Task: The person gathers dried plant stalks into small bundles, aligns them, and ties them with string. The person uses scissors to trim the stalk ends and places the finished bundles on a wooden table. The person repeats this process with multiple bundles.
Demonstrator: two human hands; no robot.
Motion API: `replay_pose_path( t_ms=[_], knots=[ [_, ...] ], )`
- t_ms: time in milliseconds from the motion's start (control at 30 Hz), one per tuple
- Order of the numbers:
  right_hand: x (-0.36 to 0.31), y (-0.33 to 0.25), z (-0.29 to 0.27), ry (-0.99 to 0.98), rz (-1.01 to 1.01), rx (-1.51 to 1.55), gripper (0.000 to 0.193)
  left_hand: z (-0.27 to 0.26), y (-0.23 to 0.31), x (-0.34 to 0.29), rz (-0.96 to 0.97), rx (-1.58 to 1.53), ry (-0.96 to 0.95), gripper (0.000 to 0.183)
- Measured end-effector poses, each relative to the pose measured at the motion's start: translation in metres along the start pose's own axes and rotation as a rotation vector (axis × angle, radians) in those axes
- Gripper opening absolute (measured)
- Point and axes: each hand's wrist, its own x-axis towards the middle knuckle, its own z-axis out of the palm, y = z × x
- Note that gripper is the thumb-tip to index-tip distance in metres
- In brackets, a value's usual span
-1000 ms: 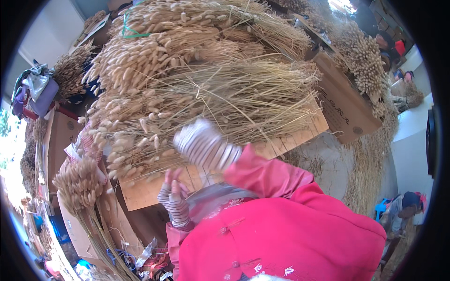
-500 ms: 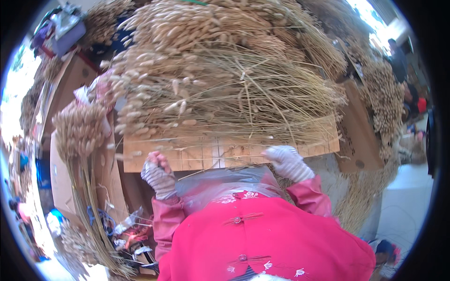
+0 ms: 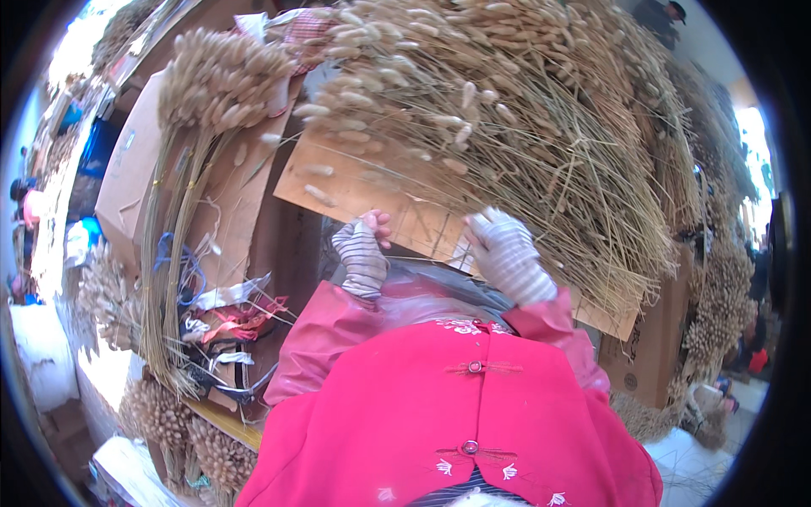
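Note:
My left hand (image 3: 363, 247), in a striped fingerless glove, is closed at the near edge of a wooden board (image 3: 363, 179), fingertips curled inward. Whatever its fingers hold, if anything, is too small to make out. To its right, my right hand (image 3: 508, 253), gloved the same way, is bent over the board's edge with its fingers closed; what lies in them is hidden. Beyond both hands, a large heap of dried bunny tail grass (image 3: 541, 144) covers most of the board. Its fluffy heads point to the far left and its stems to the right.
Tied bunches of the same grass (image 3: 224, 80) lie on a cardboard box (image 3: 135, 182) at the left. Below them are a blue cord (image 3: 182, 262) and red and white scraps (image 3: 241, 317). Another cardboard box (image 3: 655, 355) stands right of the board. More bunches (image 3: 220, 452) are at the lower left.
The view has turned left, so the board and heap now slant down to the right. My two hands have come closer together.

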Motion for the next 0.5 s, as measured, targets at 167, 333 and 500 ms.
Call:
replay_pose_path(
  t_ms=[167, 333, 500],
  knots=[
    [0.073, -0.03, 0.047, -0.03, -0.051, -0.301, 0.022, -0.009, 0.01, 0.003, -0.137, -0.196, -0.127, 0.031],
    [0.087, -0.033, 0.064, -0.011, -0.083, -0.328, 0.014, -0.012, 0.016, 0.004, -0.116, -0.238, -0.158, 0.038],
    [0.07, -0.026, 0.066, 0.065, -0.262, -0.205, 0.015, -0.013, 0.019, 0.013, 0.036, -0.191, -0.162, 0.039]
  ],
)
